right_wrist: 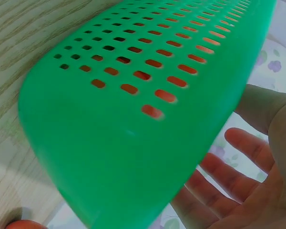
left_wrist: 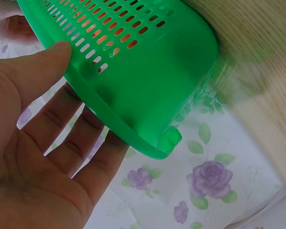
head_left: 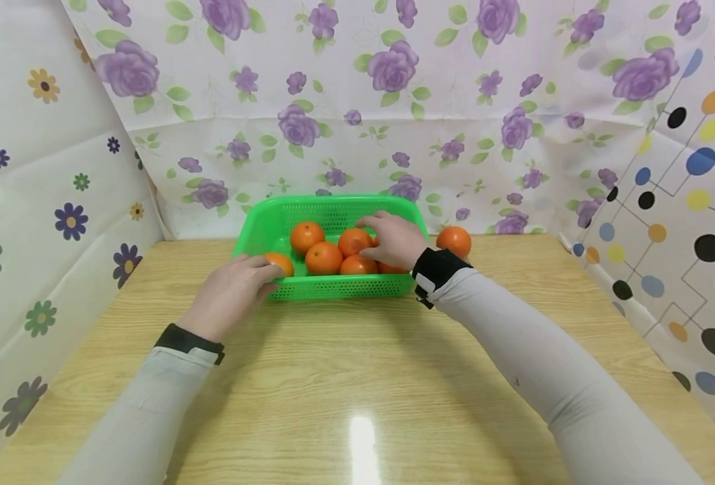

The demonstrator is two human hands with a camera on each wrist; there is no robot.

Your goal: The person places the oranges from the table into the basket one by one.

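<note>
A green plastic basket [head_left: 333,288] with slotted walls stands on the table with several oranges [head_left: 324,259] inside. My left hand [head_left: 231,294] holds its front left corner. In the left wrist view the thumb [left_wrist: 57,55] lies on the outer wall at the rim and the fingers reach over to the inner side. Above the basket's right part is my right hand [head_left: 396,241], fingers spread and relaxed, with nothing in its grasp. Its fingertips are close over the oranges, and its palm hides part of those on the right. The right wrist view shows this hand [right_wrist: 248,191] behind the basket's wall.
One more orange [head_left: 454,241] lies on the wooden table [head_left: 309,377], just outside the basket's right end. Flowered cloth [head_left: 357,155] hangs right behind the basket. Patterned sheets close off the left and right sides.
</note>
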